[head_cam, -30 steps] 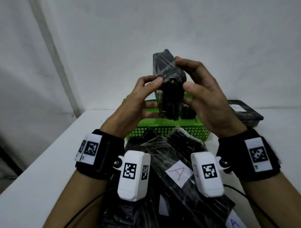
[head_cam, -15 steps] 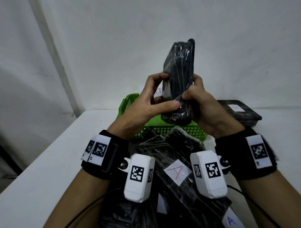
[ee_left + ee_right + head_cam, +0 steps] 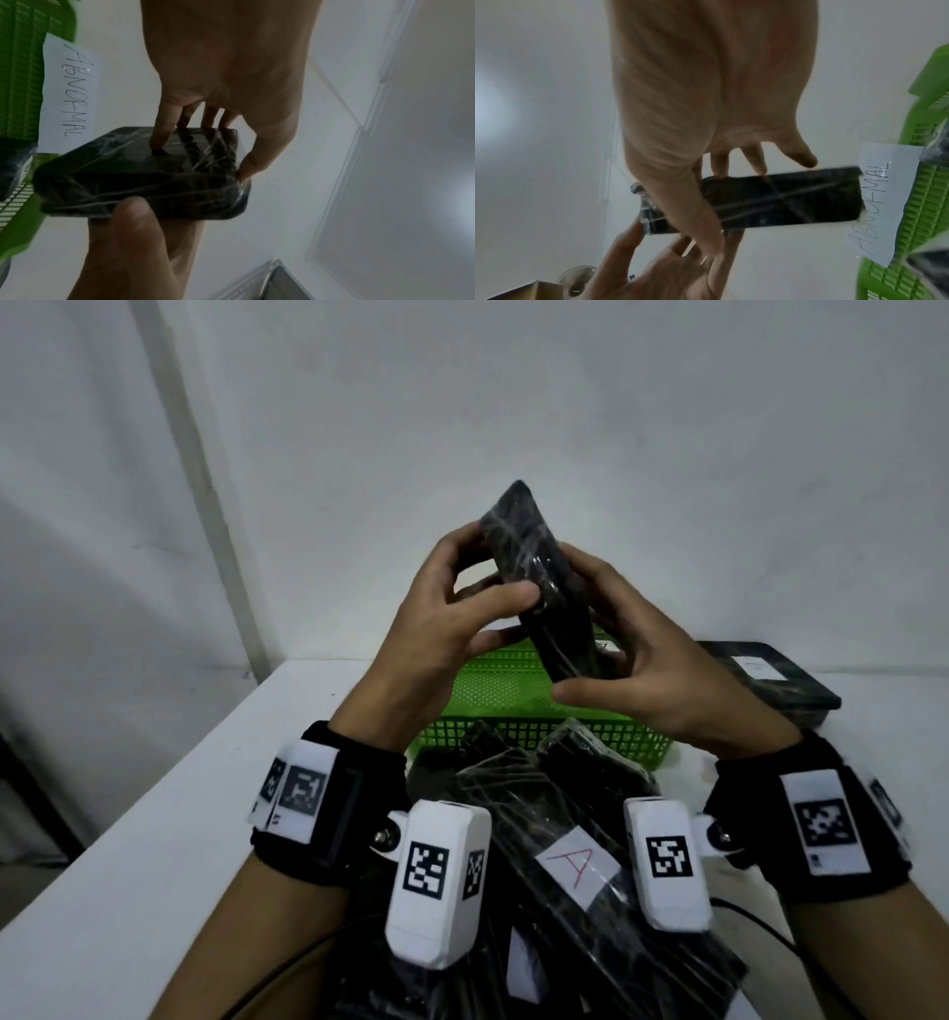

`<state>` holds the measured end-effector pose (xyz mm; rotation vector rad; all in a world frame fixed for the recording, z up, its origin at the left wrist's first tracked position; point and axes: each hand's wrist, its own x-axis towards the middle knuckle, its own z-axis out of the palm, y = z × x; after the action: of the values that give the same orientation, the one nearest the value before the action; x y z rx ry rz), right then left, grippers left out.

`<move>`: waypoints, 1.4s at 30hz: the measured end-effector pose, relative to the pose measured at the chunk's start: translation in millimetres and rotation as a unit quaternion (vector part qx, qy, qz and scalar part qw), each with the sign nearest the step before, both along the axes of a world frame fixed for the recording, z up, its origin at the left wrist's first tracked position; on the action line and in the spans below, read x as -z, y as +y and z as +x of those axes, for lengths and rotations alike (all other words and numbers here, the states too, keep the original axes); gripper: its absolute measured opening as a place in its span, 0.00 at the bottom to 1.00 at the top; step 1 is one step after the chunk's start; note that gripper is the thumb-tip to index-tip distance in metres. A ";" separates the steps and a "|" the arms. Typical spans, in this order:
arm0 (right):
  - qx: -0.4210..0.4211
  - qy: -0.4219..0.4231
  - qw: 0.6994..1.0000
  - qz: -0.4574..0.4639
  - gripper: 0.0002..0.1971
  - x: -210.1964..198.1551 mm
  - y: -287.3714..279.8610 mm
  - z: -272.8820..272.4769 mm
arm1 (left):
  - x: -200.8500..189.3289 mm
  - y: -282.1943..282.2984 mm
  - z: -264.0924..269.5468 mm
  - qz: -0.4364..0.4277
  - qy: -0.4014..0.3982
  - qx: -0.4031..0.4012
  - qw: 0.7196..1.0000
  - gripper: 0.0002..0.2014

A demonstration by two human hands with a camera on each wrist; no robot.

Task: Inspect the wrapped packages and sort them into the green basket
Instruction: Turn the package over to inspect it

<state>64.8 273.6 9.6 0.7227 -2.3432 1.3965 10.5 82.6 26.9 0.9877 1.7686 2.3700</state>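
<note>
I hold a black wrapped package [image 3: 544, 588] in the air between both hands, above the green basket [image 3: 513, 695]. Its top leans left and away. My left hand [image 3: 500, 567] pinches its upper part, thumb on the near face and fingers behind. My right hand [image 3: 575, 629] grips the lower part, thumb under the bottom end. In the left wrist view the package [image 3: 141, 172] shows shiny plastic film with creases. In the right wrist view the package [image 3: 782, 199] lies across my fingers. No label shows on it.
A paper sign reading ABNORMAL [image 3: 69, 91] is fixed to the basket [image 3: 20, 81]. A pile of wrapped packages [image 3: 539, 814], one with a white label marked A [image 3: 575, 860], lies just before the basket. Another black package [image 3: 770, 685] rests at the right on the white table [image 3: 154, 865].
The package stood upright and higher half a second ago; now it is lower and tilted, top to the left. Both hands have shifted their hold while turning it.
</note>
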 end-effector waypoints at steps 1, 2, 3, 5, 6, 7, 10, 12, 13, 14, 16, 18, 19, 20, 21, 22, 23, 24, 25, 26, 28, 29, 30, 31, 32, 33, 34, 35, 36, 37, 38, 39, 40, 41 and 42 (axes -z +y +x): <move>-0.011 -0.001 1.000 -0.009 0.47 0.0 -1.4 1.1 | 0.5 -0.7 -0.4 -0.002 0.007 0.004 1.000 0.34; -0.016 0.003 1.000 -0.015 0.46 -0.1 -2.1 1.7 | 0.1 -1.2 -0.1 -0.001 0.012 0.010 1.000 0.33; -0.017 0.008 1.000 -0.019 0.44 0.4 -1.9 1.6 | 0.3 -1.8 0.0 0.003 0.016 0.016 1.000 0.31; -0.019 0.009 0.999 -0.026 0.41 0.5 -1.2 1.2 | 1.2 -2.7 -1.5 0.014 0.025 0.017 0.999 0.25; -0.021 0.006 0.999 -0.029 0.41 0.5 -1.0 0.8 | 2.4 -3.0 -2.8 0.015 0.033 0.010 0.999 0.23; -0.025 0.002 0.999 -0.031 0.41 1.0 -1.0 0.2 | 4.0 -2.9 -4.3 0.013 0.046 -0.004 0.999 0.22; -0.033 -0.014 0.999 -0.041 0.41 1.7 -2.2 0.3 | 8.0 0.4 -4.8 -0.008 0.094 -0.056 0.994 0.23; -0.039 -0.026 0.998 -0.044 0.40 0.2 -5.1 2.2 | 9.5 3.8 -1.8 -0.021 0.140 -0.109 0.984 0.23; -0.033 -0.029 0.998 -0.042 0.40 -0.5 -6.3 2.4 | 10.3 6.0 -0.6 -0.025 0.163 -0.131 0.978 0.23; -0.020 -0.031 0.999 -0.039 0.40 -1.5 -8.2 2.7 | 11.4 7.2 0.6 -0.026 0.181 -0.148 0.972 0.23; 0.033 -0.034 0.998 -0.049 0.41 -2.7 -5.6 0.5 | 12.0 9.7 1.2 -0.028 0.197 -0.164 0.966 0.23; 0.094 -0.061 0.990 -0.079 0.46 -3.8 1.5 -1.0 | 8.4 13.3 -0.1 -0.039 0.201 -0.163 0.965 0.23; 0.111 -0.082 0.986 -0.093 0.49 -3.4 5.8 -1.5 | 5.6 15.9 -1.7 -0.049 0.205 -0.156 0.965 0.23; 0.121 -0.097 0.983 -0.102 0.50 -3.7 9.9 -0.7 | 1.8 19.0 -3.1 -0.062 0.210 -0.146 0.965 0.22; 0.129 -0.099 0.981 -0.104 0.49 -4.3 14.9 1.7 | -2.2 23.1 -5.2 -0.080 0.218 -0.135 0.963 0.20; 0.144 -0.087 0.980 -0.103 0.47 -5.6 22.9 4.5 | -7.0 29.2 -7.5 -0.100 0.227 -0.122 0.961 0.19; 0.164 -0.066 0.980 -0.092 0.44 -6.2 31.1 6.5 | -10.6 33.5 -9.3 -0.119 0.230 -0.105 0.960 0.18; 0.186 -0.041 0.979 -0.075 0.41 -8.2 41.6 9.1 | -14.9 39.9 -11.4 -0.135 0.222 -0.083 0.962 0.18; 0.203 -0.023 0.977 -0.055 0.40 -9.3 55.6 10.8 | -19.0 48.2 -13.2 -0.147 0.204 -0.059 0.966 0.18; 0.215 -0.017 0.976 -0.032 0.40 -10.4 72.2 15.2 | -22.2 61.0 -14.7 -0.160 0.185 -0.033 0.969 0.18; 0.233 -0.017 0.972 0.019 0.40 -13.3 105.4 26.6 | -28.0 87.9 -16.1 -0.183 0.165 0.002 0.969 0.17; 0.238 -0.023 0.970 0.036 0.41 -15.1 119.5 33.0 | -29.8 101.3 -16.7 -0.194 0.163 0.016 0.967 0.16; 0.244 -0.035 0.968 0.041 0.42 -16.6 133.2 39.7 | -30.5 115.7 -17.0 -0.208 0.165 0.030 0.964 0.15; 0.258 -0.049 0.964 0.040 0.41 -16.5 150.6 47.0 | -30.3 135.0 -16.8 -0.227 0.165 0.047 0.959 0.13; 0.268 -0.058 0.961 0.038 0.41 -16.1 164.0 52.4 | -29.1 151.7 -16.6 -0.250 0.167 0.060 0.952 0.12; 0.285 -0.064 0.956 0.035 0.40 -13.8 181.7 58.1 | -27.4 173.0 -15.5 -0.272 0.170 0.075 0.944 0.11; 0.302 -0.065 0.951 0.036 0.41 -10.9 196.1 61.3 | -25.2 189.9 -15.5 -0.294 0.179 0.083 0.935 0.11; 0.322 -0.070 0.944 0.033 0.42 -7.9 209.9 64.7 | -23.1 207.0 -14.9 -0.316 0.197 0.088 0.924 0.11; 0.346 -0.075 0.935 0.030 0.43 -5.5 225.4 69.1 | -21.7 225.7 -14.0 -0.342 0.217 0.094 0.910 0.13; 0.367 -0.079 0.926 0.031 0.42 -3.0 237.9 71.3 | -20.5 239.4 -13.3 -0.371 0.235 0.100 0.893 0.15; 0.393 -0.085 0.915 0.033 0.41 1.2 252.7 73.5 | -18.8 254.6 -12.7 -0.405 0.245 0.107 0.874 0.17; 0.416 -0.091 0.904 0.036 0.39 6.6 264.0 72.8 | -17.5 264.4 -12.7 -0.440 0.252 0.111 0.855 0.18; 0.436 -0.102 0.893 0.035 0.37 14.0 276.7 70.3 | -16.4 274.1 -11.7 -0.477 0.260 0.115 0.832 0.19; 0.452 -0.119 0.883 0.032 0.35 23.0 290.9 67.5 | -14.2 285.7 -10.3 -0.513 0.270 0.122 0.806 0.19; 0.459 -0.133 0.878 0.032 0.33 31.1 301.5 62.7 | -12.7 294.4 -8.7 -0.551 0.284 0.129 0.774 0.20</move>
<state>127.4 575.1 -21.6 -0.5848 -2.3798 0.9908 1.8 377.0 39.6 1.5413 2.3964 0.5394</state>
